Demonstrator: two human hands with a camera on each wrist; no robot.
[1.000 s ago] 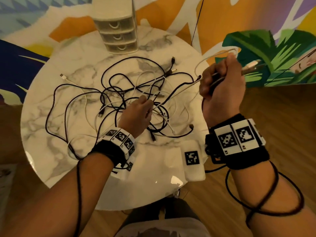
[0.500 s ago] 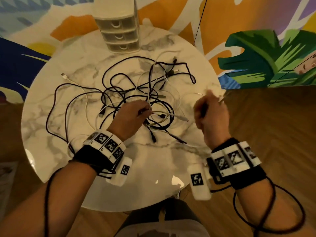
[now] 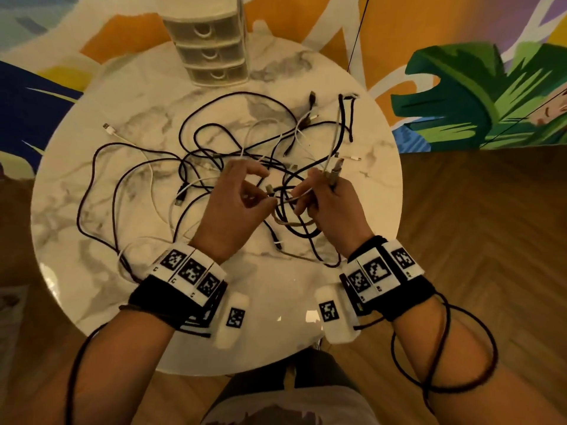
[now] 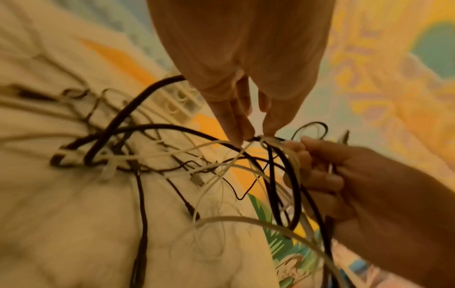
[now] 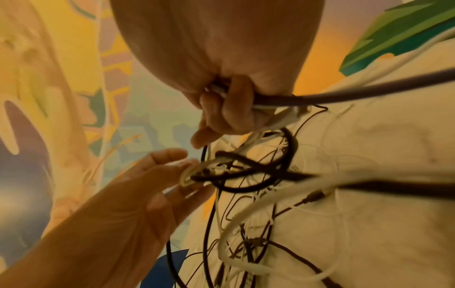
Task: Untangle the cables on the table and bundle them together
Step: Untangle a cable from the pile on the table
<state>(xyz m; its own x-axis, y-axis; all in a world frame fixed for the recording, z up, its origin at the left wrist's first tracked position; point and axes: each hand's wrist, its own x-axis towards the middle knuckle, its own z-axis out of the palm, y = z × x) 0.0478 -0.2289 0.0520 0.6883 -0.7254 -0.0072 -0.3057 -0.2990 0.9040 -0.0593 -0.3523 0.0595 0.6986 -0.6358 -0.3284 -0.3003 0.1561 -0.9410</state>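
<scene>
A tangle of black and white cables (image 3: 285, 167) lies spread over the round marble table (image 3: 276, 302). My right hand (image 3: 310, 194) grips a gathered bunch of cables, whose plug ends (image 3: 334, 173) stick up out of the fist; in the right wrist view the fingers (image 5: 229, 109) curl round black and white strands. My left hand (image 3: 264, 191) is just left of it, above the knot. Its thumb and fingers (image 4: 246, 134) pinch crossing strands there. In the right wrist view that hand (image 5: 172, 175) pinches a white loop (image 5: 185, 176) beside a black strand.
A small white drawer unit (image 3: 211, 47) stands at the table's far edge. A white cable end with a plug (image 3: 109, 128) reaches toward the far left. A thick black loop (image 3: 350, 118) lies at the back right. Wooden floor surrounds the table.
My right hand has come down from high on the right to the middle of the tangle, close beside my left hand. The left hand has risen slightly and now pinches strands.
</scene>
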